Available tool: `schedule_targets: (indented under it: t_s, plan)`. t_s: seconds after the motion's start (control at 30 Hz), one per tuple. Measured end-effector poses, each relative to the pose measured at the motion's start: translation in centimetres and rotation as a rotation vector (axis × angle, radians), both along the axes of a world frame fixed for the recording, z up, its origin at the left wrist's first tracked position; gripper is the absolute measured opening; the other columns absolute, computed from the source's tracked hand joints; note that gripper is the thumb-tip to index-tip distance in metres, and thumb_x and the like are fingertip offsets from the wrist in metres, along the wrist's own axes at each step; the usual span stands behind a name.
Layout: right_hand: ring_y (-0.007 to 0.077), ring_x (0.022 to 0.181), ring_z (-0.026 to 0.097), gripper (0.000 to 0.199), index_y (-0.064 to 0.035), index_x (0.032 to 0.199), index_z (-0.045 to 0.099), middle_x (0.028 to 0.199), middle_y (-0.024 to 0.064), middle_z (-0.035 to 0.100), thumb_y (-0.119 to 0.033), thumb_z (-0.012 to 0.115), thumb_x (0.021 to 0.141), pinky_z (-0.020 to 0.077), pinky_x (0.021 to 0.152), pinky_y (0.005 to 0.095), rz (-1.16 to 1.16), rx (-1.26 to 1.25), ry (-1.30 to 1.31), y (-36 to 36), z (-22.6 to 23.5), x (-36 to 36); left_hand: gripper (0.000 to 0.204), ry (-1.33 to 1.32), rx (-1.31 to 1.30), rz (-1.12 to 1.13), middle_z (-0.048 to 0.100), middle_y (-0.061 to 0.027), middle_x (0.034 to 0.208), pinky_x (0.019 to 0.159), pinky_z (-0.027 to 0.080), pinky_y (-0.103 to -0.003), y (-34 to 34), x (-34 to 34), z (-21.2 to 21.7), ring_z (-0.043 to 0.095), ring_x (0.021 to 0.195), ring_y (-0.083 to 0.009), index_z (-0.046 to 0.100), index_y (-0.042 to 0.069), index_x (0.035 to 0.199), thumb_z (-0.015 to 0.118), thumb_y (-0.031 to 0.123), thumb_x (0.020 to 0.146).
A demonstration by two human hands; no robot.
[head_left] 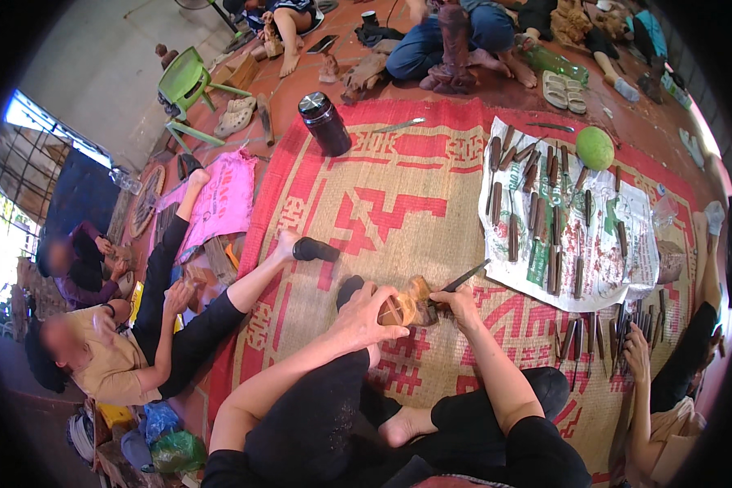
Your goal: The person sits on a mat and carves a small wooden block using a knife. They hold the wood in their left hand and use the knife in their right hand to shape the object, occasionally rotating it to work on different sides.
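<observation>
My left hand (364,313) grips a small brown carved wooden piece (407,307) just above a red and tan woven mat (398,203). My right hand (457,301) holds a dark carving chisel (464,278) whose tip meets the wood from the right. Both forearms come up from the lower edge, over my crossed legs in black trousers.
A white sheet (602,244) on the right holds several dark chisels, with a green round fruit (595,147) at its far edge. A dark flask (325,122) stands far left on the mat. People sit to my left, right and beyond; a green chair (183,81) stands behind.
</observation>
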State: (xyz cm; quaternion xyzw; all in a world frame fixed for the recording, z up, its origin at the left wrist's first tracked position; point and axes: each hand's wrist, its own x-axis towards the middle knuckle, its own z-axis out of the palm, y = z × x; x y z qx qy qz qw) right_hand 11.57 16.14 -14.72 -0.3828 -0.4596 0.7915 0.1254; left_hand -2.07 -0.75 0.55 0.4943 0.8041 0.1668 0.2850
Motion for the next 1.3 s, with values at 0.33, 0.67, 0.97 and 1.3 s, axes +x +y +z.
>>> schedule_targets:
  t_s: [0.33, 0.67, 0.97, 1.3]
  plan:
    - [0.0121, 0.053, 0.053, 0.007, -0.0003, 0.070, 0.062, 0.063, 0.0046, 0.059, -0.003, 0.068, 0.071, 0.0389, 0.048, 0.0260, 0.049, 0.017, 0.035, 0.2, -0.2, 0.1, 0.070, -0.002, -0.002, 0.021, 0.047, -0.0153, 0.106, 0.088, 0.042, -0.045, 0.2, 0.1, 0.4, 0.050, 0.103, -0.0358, 0.048, 0.013, 0.120, 0.077, 0.047, 0.066]
    - [0.0151, 0.056, 0.058, 0.014, -0.0001, 0.077, 0.066, 0.068, 0.0059, 0.063, -0.010, 0.073, 0.070, 0.0478, 0.053, 0.0283, 0.054, -0.035, -0.057, 0.9, -0.9, 0.2, 0.067, 0.005, 0.035, 0.035, 0.047, -0.0176, 0.108, 0.090, 0.041, -0.043, 0.3, -0.1, -0.4, 0.048, 0.106, -0.0383, 0.050, 0.013, 0.116, 0.078, 0.041, 0.063]
    - [0.0138, 0.068, 0.062, 0.014, -0.0005, 0.084, 0.066, 0.077, 0.0070, 0.066, -0.010, 0.071, 0.074, 0.0500, 0.065, 0.0269, 0.049, -0.021, -0.051, 0.8, -0.5, 0.4, 0.069, -0.069, 0.005, 0.096, 0.047, -0.0146, 0.104, 0.084, 0.044, -0.043, 0.3, 0.0, -0.7, 0.052, 0.100, -0.0342, 0.049, 0.011, 0.118, 0.078, 0.045, 0.065]
    - [0.0137, 0.065, 0.061, 0.015, -0.0005, 0.083, 0.066, 0.077, 0.0071, 0.067, -0.003, 0.072, 0.070, 0.0485, 0.064, 0.0256, 0.028, 0.027, -0.038, -0.1, -0.5, 0.1, 0.067, -0.035, -0.011, 0.052, 0.048, -0.0153, 0.105, 0.084, 0.045, -0.044, 0.0, 0.1, -0.4, 0.053, 0.101, -0.0359, 0.049, 0.012, 0.117, 0.078, 0.042, 0.065]
